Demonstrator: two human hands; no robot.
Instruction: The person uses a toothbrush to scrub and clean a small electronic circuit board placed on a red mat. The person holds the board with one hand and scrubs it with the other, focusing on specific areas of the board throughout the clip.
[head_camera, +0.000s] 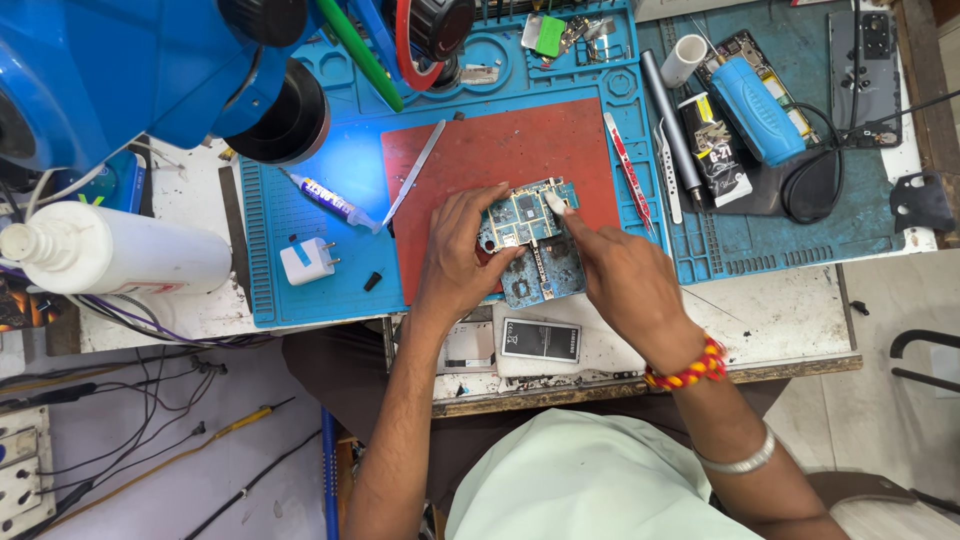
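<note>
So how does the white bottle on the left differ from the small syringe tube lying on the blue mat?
The white bottle is far bigger and plain white; the syringe tube is thin, with a dark blue-purple label. The bottle lies on the bare bench off the blue mat; the tube lies on the mat. The bottle's cap points left, while the tube's tip points right, toward the red pad. Both lie on their sides, untouched by either hand.
</note>
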